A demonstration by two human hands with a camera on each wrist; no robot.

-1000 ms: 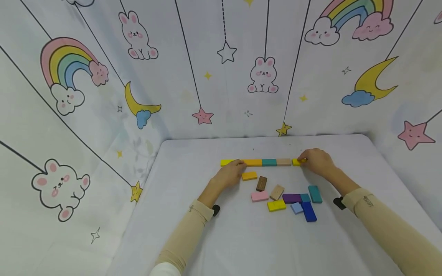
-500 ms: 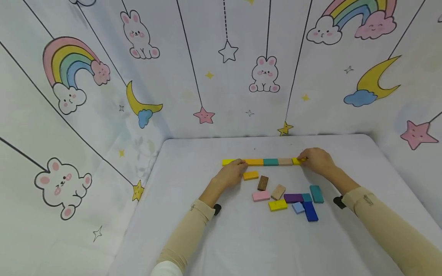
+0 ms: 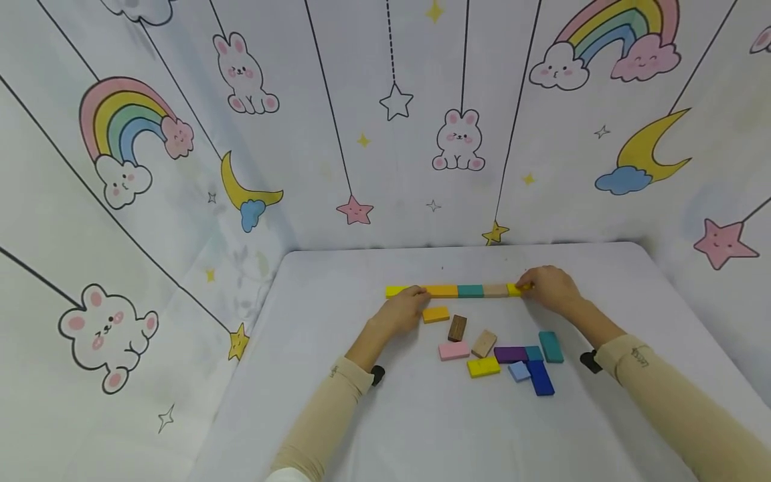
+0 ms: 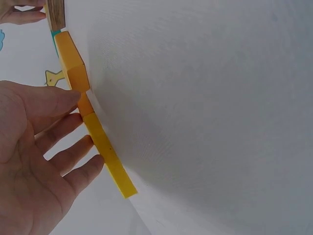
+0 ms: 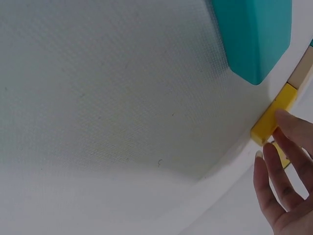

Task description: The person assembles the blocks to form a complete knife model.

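A straight row of coloured blocks lies along the back of the white table. From left to right run a yellow block (image 3: 395, 292), an orange block (image 3: 444, 291), a teal block (image 3: 470, 291), a beige block (image 3: 496, 290) and another yellow block (image 5: 275, 113). My right hand (image 3: 551, 290) pinches this last yellow block between thumb and fingers, its end against the beige one. Over the row's left part, my left hand (image 4: 46, 142) touches the left yellow and orange blocks with nearly straight fingers, the thumb tip at the orange one. Its fingertips are partly hidden in the head view.
Loose blocks lie in front of the row: orange (image 3: 436, 314), dark brown (image 3: 457, 328), pink (image 3: 454, 351), beige (image 3: 484, 343), yellow (image 3: 484, 367), purple (image 3: 510, 355), light blue (image 3: 519, 371), dark blue (image 3: 541, 378) and teal (image 3: 551, 347). A patterned cloth wall (image 3: 409, 167) stands behind the table.
My right hand has slid the yellow block left, closing the gap to the beige block. My left hand has stayed at the row's left part. The head view has tilted slightly.
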